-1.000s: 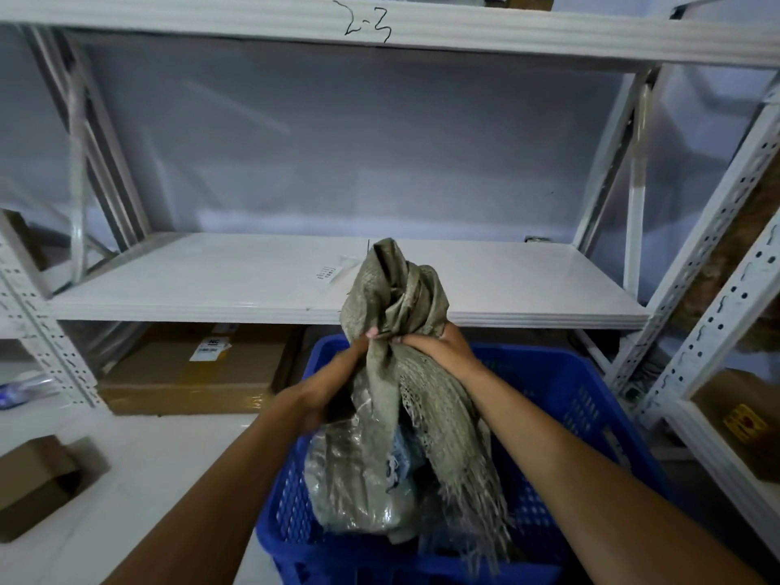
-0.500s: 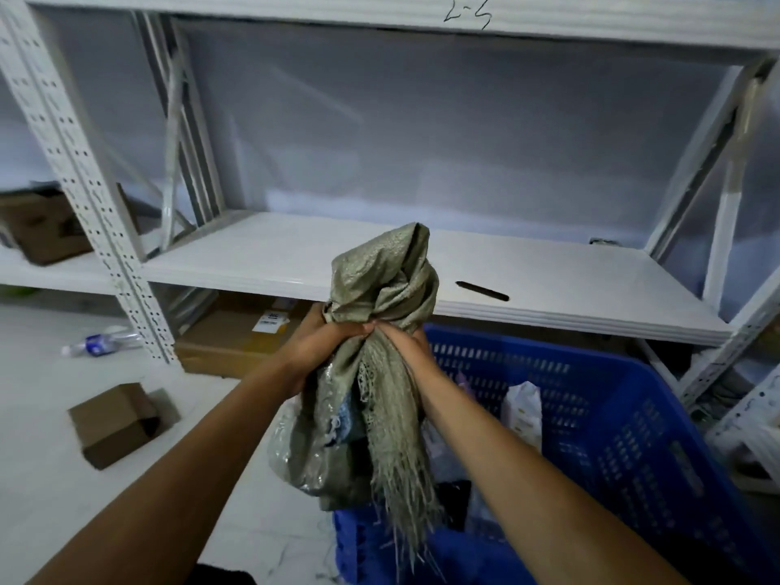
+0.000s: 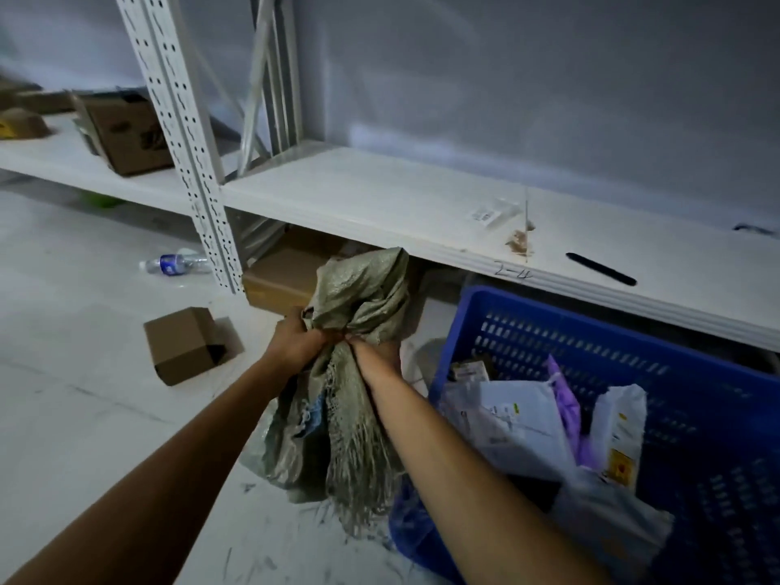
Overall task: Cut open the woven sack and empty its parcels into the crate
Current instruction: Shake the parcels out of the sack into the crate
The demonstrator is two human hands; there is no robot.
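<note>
Woven sack [image 3: 358,301] bunched between both gripping hands [image 3: 337,348].

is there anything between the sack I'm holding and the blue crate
Nothing visible. Both hands, left and right, grip the sack just left of the crate's near wall, with only open air between.

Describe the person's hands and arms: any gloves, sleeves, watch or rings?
Both arms are bare from wrist to the frame's edge: no sleeves show. The left hand and right hand wear no gloves. No watch, bracelet or ring shows, though the fingers are partly hidden in fabric.
</note>
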